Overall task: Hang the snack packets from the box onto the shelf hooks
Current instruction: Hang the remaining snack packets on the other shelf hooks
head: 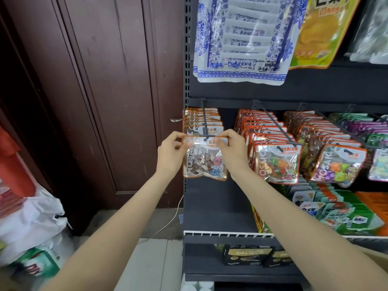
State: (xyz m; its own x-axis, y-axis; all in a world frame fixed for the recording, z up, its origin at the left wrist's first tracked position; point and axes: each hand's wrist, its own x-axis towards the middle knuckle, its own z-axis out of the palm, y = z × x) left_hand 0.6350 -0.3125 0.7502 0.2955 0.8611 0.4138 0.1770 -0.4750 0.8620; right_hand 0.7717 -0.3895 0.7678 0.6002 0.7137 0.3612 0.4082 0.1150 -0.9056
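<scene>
While both hands, left [170, 151] and right [230, 151], pinch the top corners of the packet [204, 159] at the hook [204, 122] tip, they should keep it level and slide its hole straight back.

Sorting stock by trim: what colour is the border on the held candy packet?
Orange, on the candy packet; head view.

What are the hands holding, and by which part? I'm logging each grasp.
Both hands hold one stone candy packet by its top corners: the left hand pinches the upper left, the right hand the upper right, at the hook.
</scene>
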